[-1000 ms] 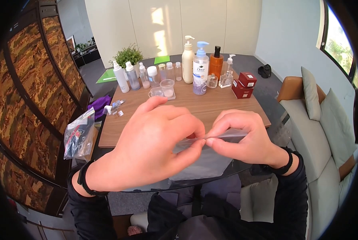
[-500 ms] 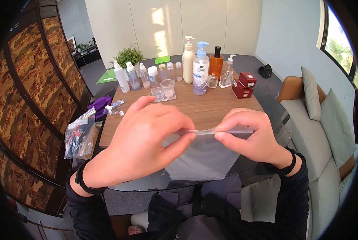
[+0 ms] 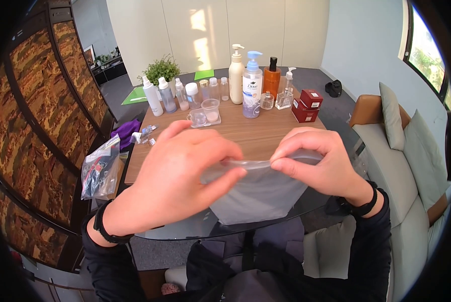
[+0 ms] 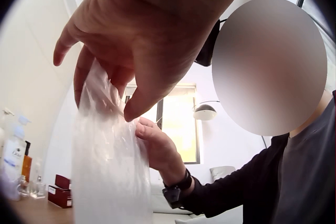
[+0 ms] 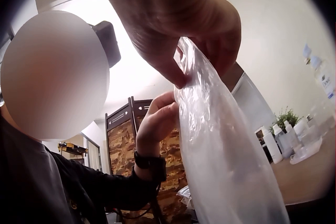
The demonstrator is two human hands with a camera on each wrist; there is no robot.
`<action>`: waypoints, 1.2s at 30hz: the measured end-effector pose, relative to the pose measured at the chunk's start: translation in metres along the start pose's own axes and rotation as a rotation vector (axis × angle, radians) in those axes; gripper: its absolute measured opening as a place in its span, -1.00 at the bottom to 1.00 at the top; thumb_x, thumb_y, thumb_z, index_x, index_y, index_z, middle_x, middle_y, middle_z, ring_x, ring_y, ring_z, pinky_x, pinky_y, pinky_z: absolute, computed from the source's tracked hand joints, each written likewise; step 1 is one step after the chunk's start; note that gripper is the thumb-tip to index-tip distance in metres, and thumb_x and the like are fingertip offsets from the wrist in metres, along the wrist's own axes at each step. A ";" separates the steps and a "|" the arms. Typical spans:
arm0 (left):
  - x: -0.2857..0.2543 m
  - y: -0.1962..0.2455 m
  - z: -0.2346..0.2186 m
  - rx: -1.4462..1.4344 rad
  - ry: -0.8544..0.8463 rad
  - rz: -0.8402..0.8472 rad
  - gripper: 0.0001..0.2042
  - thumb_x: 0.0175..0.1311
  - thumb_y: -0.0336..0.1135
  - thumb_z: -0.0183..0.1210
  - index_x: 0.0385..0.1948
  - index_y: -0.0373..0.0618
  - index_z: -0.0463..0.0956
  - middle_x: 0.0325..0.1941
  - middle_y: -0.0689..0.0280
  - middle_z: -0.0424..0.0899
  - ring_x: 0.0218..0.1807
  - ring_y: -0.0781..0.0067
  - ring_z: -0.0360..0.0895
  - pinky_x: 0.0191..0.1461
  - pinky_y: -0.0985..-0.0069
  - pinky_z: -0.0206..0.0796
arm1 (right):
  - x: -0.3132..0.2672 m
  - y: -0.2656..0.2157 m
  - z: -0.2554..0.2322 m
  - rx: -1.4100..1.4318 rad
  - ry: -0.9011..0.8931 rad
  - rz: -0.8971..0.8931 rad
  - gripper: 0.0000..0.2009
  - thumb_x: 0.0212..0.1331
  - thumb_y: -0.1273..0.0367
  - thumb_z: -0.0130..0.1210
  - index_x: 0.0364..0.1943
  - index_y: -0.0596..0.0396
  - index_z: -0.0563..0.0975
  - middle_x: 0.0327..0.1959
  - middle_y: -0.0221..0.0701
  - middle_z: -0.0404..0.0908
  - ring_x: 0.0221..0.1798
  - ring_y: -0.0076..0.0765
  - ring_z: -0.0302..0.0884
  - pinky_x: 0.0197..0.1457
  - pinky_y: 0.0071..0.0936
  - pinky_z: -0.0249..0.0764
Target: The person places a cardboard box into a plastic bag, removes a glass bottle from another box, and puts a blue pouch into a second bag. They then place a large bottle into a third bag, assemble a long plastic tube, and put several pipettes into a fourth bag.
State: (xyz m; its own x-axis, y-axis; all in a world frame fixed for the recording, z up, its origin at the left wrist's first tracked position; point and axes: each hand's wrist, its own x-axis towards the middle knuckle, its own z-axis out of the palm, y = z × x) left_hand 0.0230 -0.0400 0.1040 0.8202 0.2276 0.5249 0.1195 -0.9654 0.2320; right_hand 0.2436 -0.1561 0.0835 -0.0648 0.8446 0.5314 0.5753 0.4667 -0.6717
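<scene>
A translucent frosted plastic bag (image 3: pixel 258 196) hangs between both hands, over the near edge of the table. At the top edge, the right hand (image 3: pixel 316 161) pinches it between thumb and forefinger. The left hand (image 3: pixel 190 168) holds the other side of that edge, its thumb and forefinger slightly parted around the film. In the left wrist view, the bag (image 4: pixel 110 155) runs up between the left thumb (image 4: pixel 137 103) and the fingers. The right wrist view shows the bag (image 5: pixel 215 129) drawn up into the right hand (image 5: pixel 184 29). Nothing shows inside it.
On the wooden table (image 3: pixel 150 163) stand several small bottles at the back left, a clear tray with cups (image 3: pixel 211 111), pump bottles including a Dove one (image 3: pixel 252 93), and red boxes (image 3: pixel 306 106). A filled zip bag (image 3: pixel 100 168) is at the left; a sofa (image 3: pixel 386 156) at the right.
The hands have drawn apart along the bag's top edge from almost touching. The left thumb and forefinger have parted a little, and the bag hangs wider between the hands.
</scene>
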 end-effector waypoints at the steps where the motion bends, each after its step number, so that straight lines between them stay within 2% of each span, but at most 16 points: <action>1: -0.002 -0.004 -0.004 0.019 -0.014 -0.014 -0.92 0.11 -0.40 0.30 -0.41 -0.04 0.58 -0.39 0.42 0.62 -0.22 0.38 0.58 0.26 0.19 0.17 | 0.001 0.000 -0.003 -0.025 -0.015 0.021 -0.93 0.11 0.46 0.27 -0.34 0.16 0.66 -0.38 -0.39 0.68 -0.28 -0.43 0.60 -0.17 -0.50 0.49; 3: -0.002 -0.008 -0.006 0.030 -0.029 -0.009 -0.92 0.12 -0.42 0.29 -0.39 -0.06 0.57 -0.40 0.41 0.61 -0.24 0.35 0.57 0.25 0.20 0.19 | 0.005 0.000 -0.010 -0.072 -0.044 0.069 -0.92 0.12 0.43 0.26 -0.34 0.14 0.66 -0.39 -0.39 0.68 -0.30 -0.39 0.61 -0.20 -0.49 0.48; 6: 0.000 -0.009 0.005 0.096 0.046 0.045 -0.90 0.12 -0.44 0.28 -0.37 -0.07 0.54 -0.41 0.37 0.57 -0.26 0.31 0.55 0.22 0.21 0.20 | 0.015 -0.005 -0.014 -0.409 -0.083 -0.089 -0.90 0.11 0.37 0.23 -0.34 0.09 0.66 -0.39 -0.38 0.67 -0.33 -0.29 0.61 -0.23 -0.45 0.49; 9: 0.004 -0.006 0.013 0.104 0.081 0.100 -0.89 0.13 -0.47 0.26 -0.34 -0.09 0.52 -0.43 0.34 0.54 -0.26 0.27 0.54 0.19 0.21 0.20 | 0.021 -0.013 -0.008 -0.473 -0.134 -0.203 -0.90 0.10 0.34 0.20 -0.38 0.05 0.65 -0.42 -0.37 0.64 -0.32 -0.20 0.59 -0.25 -0.35 0.48; 12: 0.006 -0.005 0.014 0.088 0.044 0.088 -0.87 0.13 -0.46 0.26 -0.32 -0.09 0.51 -0.41 0.35 0.53 -0.25 0.29 0.54 0.19 0.21 0.19 | 0.022 -0.014 -0.005 -0.541 -0.119 -0.230 -0.92 0.10 0.37 0.18 -0.41 0.05 0.62 -0.45 -0.39 0.60 -0.30 -0.18 0.57 -0.28 -0.29 0.47; 18: 0.008 -0.006 0.011 0.007 0.018 0.018 -0.90 0.14 -0.42 0.27 -0.35 -0.06 0.53 -0.43 0.39 0.55 -0.26 0.36 0.55 0.23 0.20 0.17 | 0.021 -0.008 0.000 -0.561 -0.093 -0.193 -0.94 0.10 0.38 0.17 -0.39 0.04 0.58 -0.45 -0.41 0.56 -0.31 -0.19 0.55 -0.32 -0.27 0.46; 21: 0.009 -0.006 0.012 -0.012 0.024 0.046 -0.90 0.11 -0.39 0.29 -0.38 -0.04 0.55 -0.45 0.40 0.56 -0.28 0.36 0.55 0.25 0.19 0.15 | 0.020 -0.006 0.004 -0.556 -0.071 -0.208 -0.92 0.02 0.45 0.25 -0.39 0.04 0.58 -0.43 -0.42 0.58 -0.33 -0.26 0.55 -0.35 -0.38 0.44; 30: 0.008 -0.006 0.021 0.085 0.116 0.147 -0.90 0.07 -0.41 0.32 -0.42 -0.03 0.57 -0.43 0.41 0.60 -0.29 0.35 0.55 0.24 0.17 0.18 | 0.017 -0.007 0.007 -0.595 -0.026 -0.338 -0.91 -0.03 0.46 0.27 -0.43 0.00 0.59 -0.49 -0.47 0.57 -0.43 -0.30 0.53 -0.43 -0.41 0.39; 33: 0.007 -0.006 0.015 0.026 0.064 0.093 -0.92 0.08 -0.41 0.31 -0.44 -0.05 0.57 -0.42 0.40 0.60 -0.28 0.34 0.55 0.24 0.17 0.18 | 0.015 -0.006 0.005 -0.597 -0.011 -0.316 -0.90 -0.04 0.47 0.28 -0.44 0.00 0.58 -0.49 -0.47 0.57 -0.43 -0.30 0.53 -0.44 -0.41 0.38; 36: 0.002 -0.010 0.008 0.089 0.055 0.070 -0.92 0.09 -0.42 0.31 -0.45 -0.06 0.57 -0.42 0.40 0.59 -0.29 0.34 0.54 0.24 0.16 0.17 | 0.013 -0.004 0.003 -0.619 0.008 -0.295 -0.93 0.06 0.36 0.22 -0.44 -0.01 0.57 -0.49 -0.47 0.53 -0.38 -0.25 0.53 -0.37 -0.30 0.42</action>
State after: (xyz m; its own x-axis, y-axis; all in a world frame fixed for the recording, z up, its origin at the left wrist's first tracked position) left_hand 0.0282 -0.0312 0.0965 0.7968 0.1635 0.5817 0.1140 -0.9861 0.1209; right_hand 0.2382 -0.1464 0.0910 -0.2858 0.7020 0.6523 0.8947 0.4393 -0.0809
